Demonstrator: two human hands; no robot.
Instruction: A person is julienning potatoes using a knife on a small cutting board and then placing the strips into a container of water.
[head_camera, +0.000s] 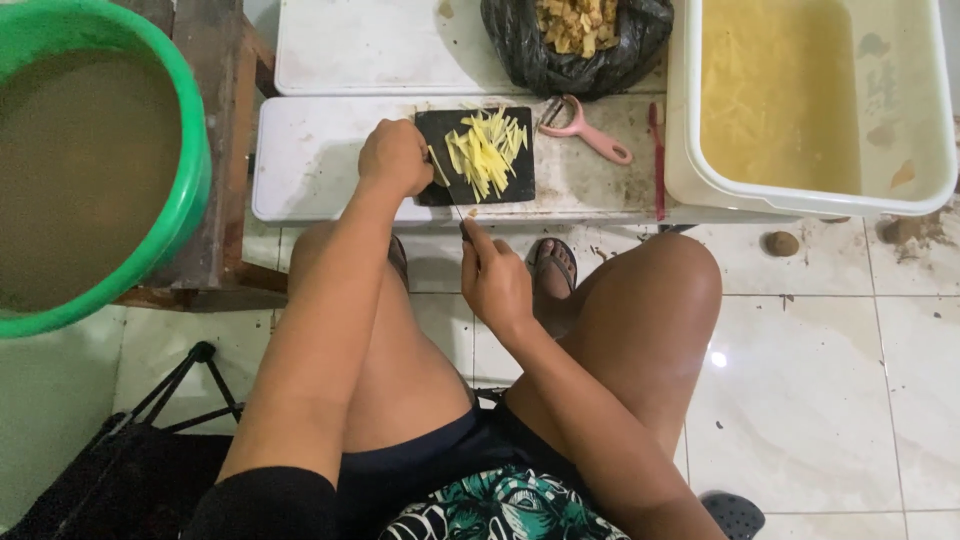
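Seen from the head camera, the person sits on a low seat with knees apart, both hands working at a small black cutting board (476, 155) set on a white plastic slab (310, 160). The left hand (395, 157) is curled shut at the board's near-left corner, pressing down on what looks like a small piece of potato, mostly hidden under the fingers. The right hand (495, 280) sits nearer the body, closed around the handle of a thin knife (447, 185) whose blade runs up and leftward to just beside the left fingertips. A heap of pale yellow potato strips (487, 150) lies right of the left hand, filling the board's middle. Beyond the right hand, further right, lie a pink peeler (590, 135) and a white tub (810, 105) of cloudy yellowish water; a green bucket (195, 170) stands well left of the left hand. The risk, as I judge it, is the blade meeting the curled left fingers, since the piece held is small and the edge so close; the board could also slide on the wet slab.
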